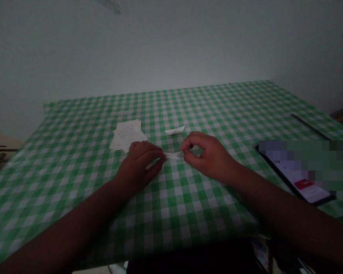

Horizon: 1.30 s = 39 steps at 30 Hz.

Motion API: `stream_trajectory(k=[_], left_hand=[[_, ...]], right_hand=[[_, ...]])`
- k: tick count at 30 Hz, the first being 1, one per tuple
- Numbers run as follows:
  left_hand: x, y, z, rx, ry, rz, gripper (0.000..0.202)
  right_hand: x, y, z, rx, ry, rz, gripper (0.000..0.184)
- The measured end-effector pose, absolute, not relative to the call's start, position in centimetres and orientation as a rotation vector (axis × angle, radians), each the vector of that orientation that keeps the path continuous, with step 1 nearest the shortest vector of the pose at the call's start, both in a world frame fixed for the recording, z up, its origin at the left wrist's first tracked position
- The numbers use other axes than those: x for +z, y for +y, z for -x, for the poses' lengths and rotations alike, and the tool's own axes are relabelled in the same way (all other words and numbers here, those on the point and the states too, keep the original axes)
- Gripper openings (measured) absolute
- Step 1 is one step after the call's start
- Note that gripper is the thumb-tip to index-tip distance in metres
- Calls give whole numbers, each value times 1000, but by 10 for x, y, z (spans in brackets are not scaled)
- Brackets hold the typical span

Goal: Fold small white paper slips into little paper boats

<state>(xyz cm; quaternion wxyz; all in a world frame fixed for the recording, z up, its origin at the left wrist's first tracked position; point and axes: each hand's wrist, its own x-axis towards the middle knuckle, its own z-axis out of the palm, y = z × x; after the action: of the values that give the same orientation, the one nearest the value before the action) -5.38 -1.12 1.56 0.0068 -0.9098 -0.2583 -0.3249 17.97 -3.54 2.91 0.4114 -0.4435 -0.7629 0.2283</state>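
A small folded white paper (175, 155) is stretched between my two hands, low over the checked cloth. My left hand (143, 161) pinches its left end between thumb and fingers. At the right end, the thumb and forefinger of my right hand (207, 154) close on the paper. Just beyond them lies a folded paper boat (175, 131) with pointed ends. Several printed paper sheets (128, 133) rest in a loose, overlapping pile past my left hand. My fingers cover both ends of the held paper.
A green and white checked tablecloth (165, 213) covers the table. To the right lies a phone (298, 177) with its screen lit, partly blurred out. Behind it is a thin dark rod (311, 126). A pale wall (171, 49) stands at the table's far edge.
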Motion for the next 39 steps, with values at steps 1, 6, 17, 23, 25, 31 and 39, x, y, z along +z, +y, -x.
stream_trajectory(k=[1,6,17,23,25,31,39], left_hand=[[16,-12,53,-1025,-805,2861,12],[17,-16,51,-1025,-874,2879,13],[14,-18,51,-1019,-1109,2818,17],[13,-18,50,-1073,-1099,2845,17],[13,-18,49,-1090,-1083,2860,14],[12,-15,48,-1128,-1025,2881,7],[13,-12,53,-1109,-969,2877,7]], right_hand=[[29,-36,-179,555,-1923,1119,15],[29,-36,-179,506,-1931,1115,12],[26,-35,-177,412,-1965,1033,13],[23,-38,-175,317,-2016,968,11],[22,-39,-175,301,-2021,966,10],[22,-41,-174,271,-2065,957,9],[21,-42,-176,218,-2150,947,19]])
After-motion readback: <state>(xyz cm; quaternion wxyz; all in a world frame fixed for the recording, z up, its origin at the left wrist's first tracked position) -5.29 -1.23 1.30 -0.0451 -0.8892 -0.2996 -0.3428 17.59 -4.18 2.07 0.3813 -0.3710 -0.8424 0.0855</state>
